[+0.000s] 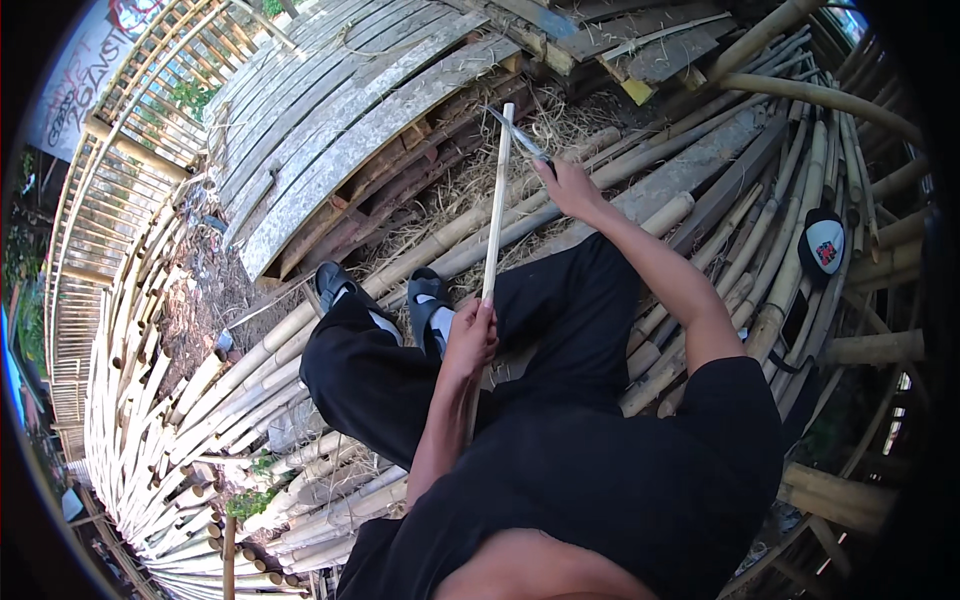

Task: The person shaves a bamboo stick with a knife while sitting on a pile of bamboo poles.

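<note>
We judge pale strip (pixel 497 200) light, stiff; hold where left hand (pixel 470 338) clamps it, away from knife (pixel 524 136) gripped in right hand (pixel 571 190).

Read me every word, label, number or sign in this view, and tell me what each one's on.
White panel, upper left: large dark and reddish lettering, which I won't copy out.
Black-and-white cap, right: a small colourful emblem, too small to make out any lettering.
Knife and bamboo strip: no lettering visible.
</note>
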Available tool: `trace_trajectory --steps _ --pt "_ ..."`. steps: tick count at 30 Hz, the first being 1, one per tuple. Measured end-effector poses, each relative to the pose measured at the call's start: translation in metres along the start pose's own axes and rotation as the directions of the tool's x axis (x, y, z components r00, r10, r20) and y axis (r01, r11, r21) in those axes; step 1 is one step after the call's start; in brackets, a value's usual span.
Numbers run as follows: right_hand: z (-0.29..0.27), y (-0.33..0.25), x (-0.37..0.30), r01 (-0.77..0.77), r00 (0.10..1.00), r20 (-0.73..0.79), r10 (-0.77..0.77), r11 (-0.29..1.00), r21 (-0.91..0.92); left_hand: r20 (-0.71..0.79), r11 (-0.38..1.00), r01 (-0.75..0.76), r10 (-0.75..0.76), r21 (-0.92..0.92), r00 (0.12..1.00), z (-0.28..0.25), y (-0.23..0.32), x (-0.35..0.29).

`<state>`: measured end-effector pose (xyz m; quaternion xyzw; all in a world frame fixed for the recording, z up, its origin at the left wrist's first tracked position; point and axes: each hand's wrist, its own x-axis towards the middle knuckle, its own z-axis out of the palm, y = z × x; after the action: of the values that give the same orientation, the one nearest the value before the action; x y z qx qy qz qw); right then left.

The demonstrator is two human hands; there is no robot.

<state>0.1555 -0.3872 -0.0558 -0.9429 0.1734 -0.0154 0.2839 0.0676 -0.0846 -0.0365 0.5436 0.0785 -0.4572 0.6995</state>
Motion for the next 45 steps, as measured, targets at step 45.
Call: trace_trajectory --steps 45 --pt "-0.073 0.092 0.081 -0.505 0.829 -0.380 0.409 0.841 -0.195 0.262 0.991 0.115 -0.093 -0.071 0.961 0.021 -0.002 -0.023"
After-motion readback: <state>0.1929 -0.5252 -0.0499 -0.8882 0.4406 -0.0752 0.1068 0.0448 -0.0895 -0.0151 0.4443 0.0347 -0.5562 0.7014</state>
